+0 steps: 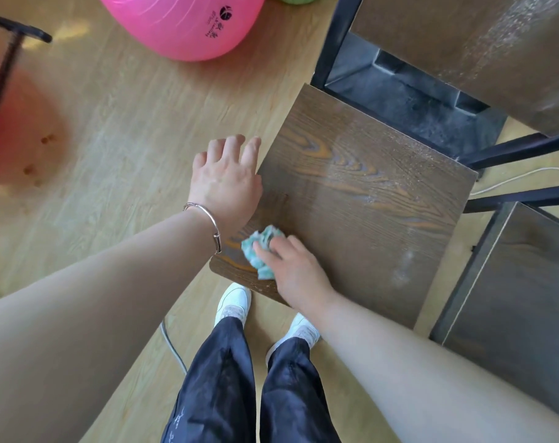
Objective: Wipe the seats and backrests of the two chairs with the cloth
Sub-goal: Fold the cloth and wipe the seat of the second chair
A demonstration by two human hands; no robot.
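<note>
Right hand on the cloth, down at the near left corner of the seat.

Closest in, white shoes (233, 302) and dark trousers (220, 385) stand on the pale wood floor (112, 123), right at the chair's front edge. Just above them, the right hand (291, 270) lies fingers fairly straight over the crumpled teal cloth (260, 247), pressing it onto the dark wooden seat (367, 203); thumb's hidden. Out past it, the left hand (225, 180), bracelet (208, 225) on the wrist, sits at the seat's left edge with fingers loosely spread, holding nothing; can't tell if it touches the wood. To the right, a second chair (511, 298) stands just beside this one. Further on, the dusty backrest (479, 49). Far back, a pink ball (182, 24) rests on the floor.
</note>
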